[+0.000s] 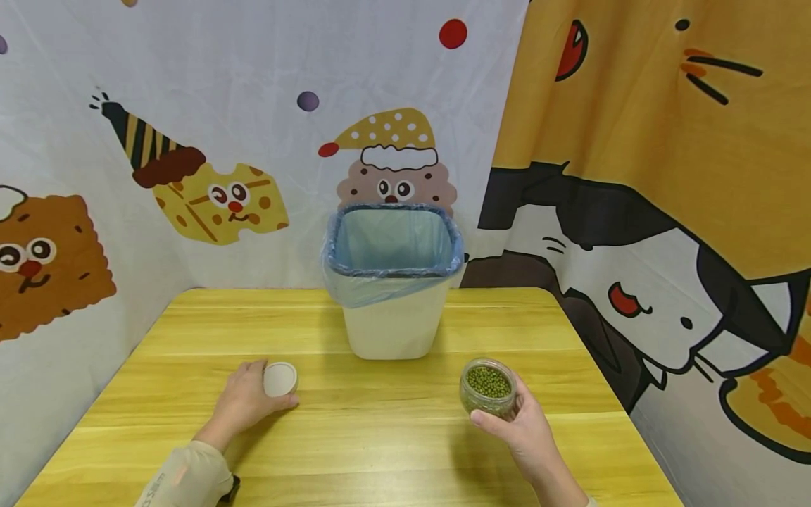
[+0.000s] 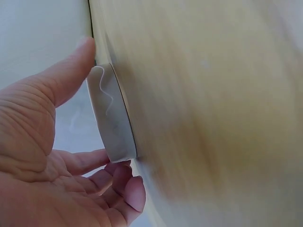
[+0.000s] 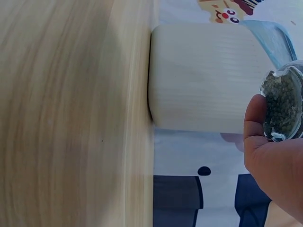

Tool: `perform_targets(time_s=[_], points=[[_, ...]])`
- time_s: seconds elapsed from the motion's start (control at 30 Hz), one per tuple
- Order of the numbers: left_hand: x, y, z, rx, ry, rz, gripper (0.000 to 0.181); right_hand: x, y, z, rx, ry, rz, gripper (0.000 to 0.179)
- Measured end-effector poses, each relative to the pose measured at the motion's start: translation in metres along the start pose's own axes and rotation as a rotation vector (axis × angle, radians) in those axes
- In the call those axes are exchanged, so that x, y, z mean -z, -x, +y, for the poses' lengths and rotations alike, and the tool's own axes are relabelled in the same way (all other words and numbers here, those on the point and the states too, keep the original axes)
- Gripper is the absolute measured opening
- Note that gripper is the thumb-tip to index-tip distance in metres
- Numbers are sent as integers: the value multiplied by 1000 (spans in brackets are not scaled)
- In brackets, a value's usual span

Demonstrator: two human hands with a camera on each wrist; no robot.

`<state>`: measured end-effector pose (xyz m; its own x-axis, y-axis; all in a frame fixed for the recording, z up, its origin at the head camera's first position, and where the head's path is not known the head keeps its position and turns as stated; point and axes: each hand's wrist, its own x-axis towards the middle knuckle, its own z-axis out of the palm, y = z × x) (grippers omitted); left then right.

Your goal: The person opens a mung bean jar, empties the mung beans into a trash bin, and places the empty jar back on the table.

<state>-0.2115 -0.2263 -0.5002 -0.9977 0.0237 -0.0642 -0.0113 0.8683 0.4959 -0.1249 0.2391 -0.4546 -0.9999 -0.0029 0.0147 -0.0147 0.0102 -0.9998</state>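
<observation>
At the left of the table, a white round lid (image 1: pixel 281 380) lies close over the wood. My left hand (image 1: pixel 248 396) pinches it by the rim, thumb at one side and fingers at the other. In the left wrist view the lid's side (image 2: pixel 111 113) shows between the thumb and the curled fingers. My right hand (image 1: pixel 523 431) grips an uncapped clear jar (image 1: pixel 488 405) of green mung beans (image 1: pixel 488 382), its thumb on the near side. The jar is raised over the right part of the table, and the right wrist view cuts it off at the edge.
A whitish bin (image 1: pixel 394 327) lined with a blue plastic bag (image 1: pixel 395 271) stands at the back middle of the wooden table (image 1: pixel 355 451), between and beyond both hands. Cartoon-printed cloth (image 1: pixel 253 56) hangs behind and beside the table.
</observation>
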Motion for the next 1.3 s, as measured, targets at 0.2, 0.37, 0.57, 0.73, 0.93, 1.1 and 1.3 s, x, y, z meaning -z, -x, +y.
perform_targets(time_s=[0.2, 0.37, 0.57, 0.73, 0.93, 1.1, 1.3], points=[[1, -1, -1, 23, -1, 6, 124, -1, 0, 1, 9, 1, 0, 80], [4, -1, 0, 29, 8, 3, 123, -1, 0, 1, 1, 0, -4, 81], [7, -1, 5, -3, 25, 38, 116, -1, 1, 1, -8, 1, 2, 80], [13, 3, 21, -65, 61, 147, 103, -1, 1, 1, -7, -5, 9, 80], [19, 4, 53, -296, 82, 474, 74, 1, 1, 1, -8, -2, 19, 81], [30, 4, 89, -582, 60, 700, 65, 2, 0, 1, 5, -3, 27, 81], [46, -2, 130, -815, -1, 841, 72, 2, 1, 0, 10, -9, 17, 80]])
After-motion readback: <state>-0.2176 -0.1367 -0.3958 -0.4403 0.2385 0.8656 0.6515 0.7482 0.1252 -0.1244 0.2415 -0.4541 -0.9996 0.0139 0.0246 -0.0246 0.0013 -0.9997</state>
